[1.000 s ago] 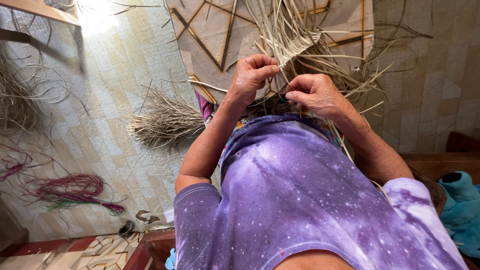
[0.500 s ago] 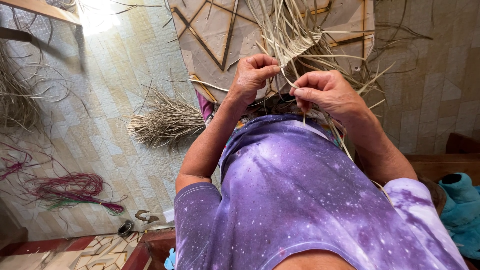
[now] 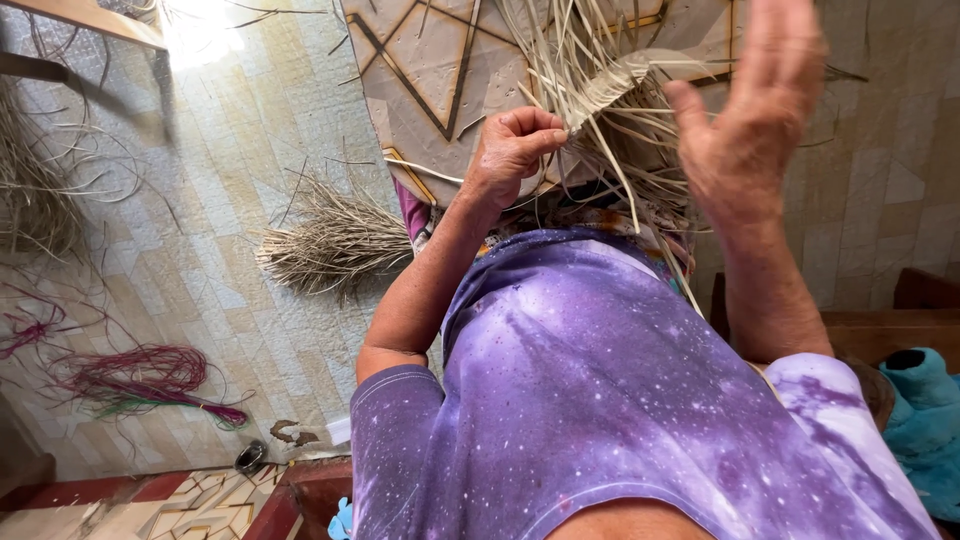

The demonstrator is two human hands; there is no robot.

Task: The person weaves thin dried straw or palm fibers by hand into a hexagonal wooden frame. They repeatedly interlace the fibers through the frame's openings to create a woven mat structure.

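My left hand (image 3: 515, 150) is closed around the end of a woven straw braid (image 3: 625, 82), with many loose pale straw strands (image 3: 590, 140) fanning out below and above it. My right hand (image 3: 750, 115) is raised high to the right of the braid, fingers spread and holding nothing. Both forearms reach out over my purple speckled shirt (image 3: 600, 390). The straw lies over a patterned board (image 3: 430, 70) with dark lines.
A loose bundle of dry straw (image 3: 335, 245) lies on the tiled floor to the left. Pink and green dyed strands (image 3: 140, 380) lie further left. More straw (image 3: 35, 200) is at the far left edge. A teal cloth (image 3: 925, 420) sits at the right.
My right hand has let go of the straw near the braid and lifted up and to the right, fingers opening. My left hand stays gripping the braid.
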